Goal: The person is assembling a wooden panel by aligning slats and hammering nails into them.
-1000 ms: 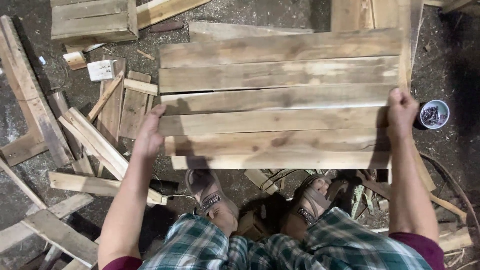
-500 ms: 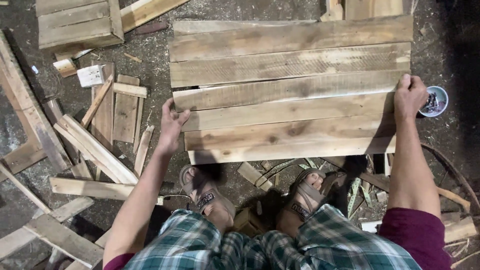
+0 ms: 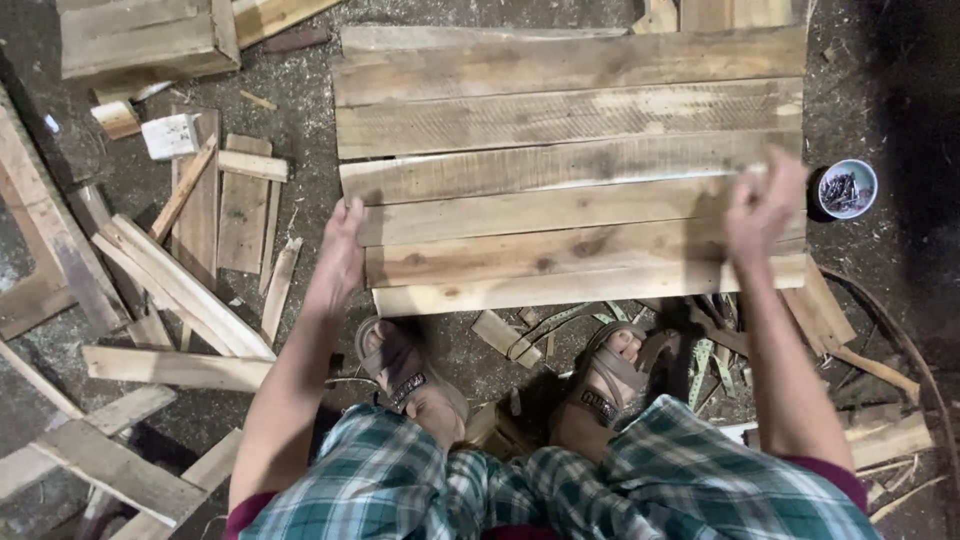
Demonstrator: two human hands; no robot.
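Left hand flat, fingers open, pressed on left ends of plank panel on floor — right hand blurred over right edge, grip unclear. Nail cup just beyond; scrap offcuts left.

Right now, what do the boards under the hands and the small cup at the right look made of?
Boards: rough, unfinished wood, with visible grain, knots and saw marks. Small cup: likely plastic, going by its smooth white rim; it holds dark bits, perhaps nails.
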